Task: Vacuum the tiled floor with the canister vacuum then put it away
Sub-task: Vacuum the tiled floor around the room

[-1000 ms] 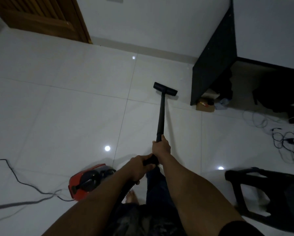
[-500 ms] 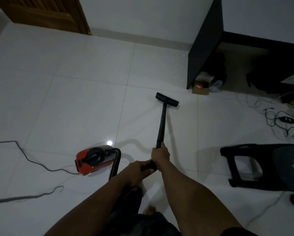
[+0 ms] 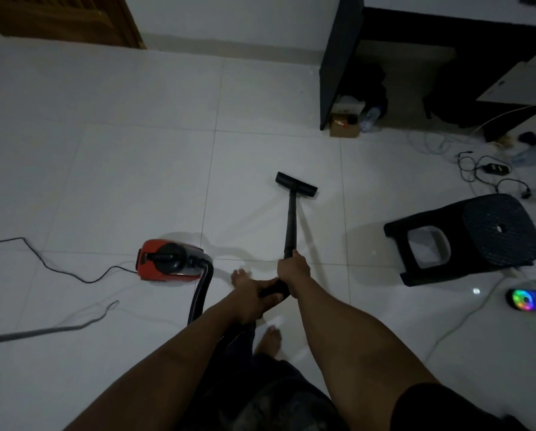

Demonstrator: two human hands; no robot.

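Observation:
A red and black canister vacuum [image 3: 167,259] sits on the white tiled floor [image 3: 120,169] to my left. Its black hose [image 3: 202,293] curves from the canister toward my hands. My right hand [image 3: 292,270] grips the black wand [image 3: 290,225] higher up, and my left hand [image 3: 254,298] grips the handle end just behind it. The flat black floor nozzle [image 3: 296,185] rests on the tiles ahead of me.
An overturned black plastic stool [image 3: 465,237] lies at the right. A dark desk panel [image 3: 335,63] stands behind, with a cardboard box [image 3: 344,124] and cables [image 3: 484,172] nearby. The power cord [image 3: 58,272] trails left. A glowing mouse [image 3: 526,300] lies at the right. My bare feet [image 3: 268,340] stand below.
The view has pulled back from the desk and wall. The nozzle sits nearer to me on the tiles, and the canister now lies farther left of my hands.

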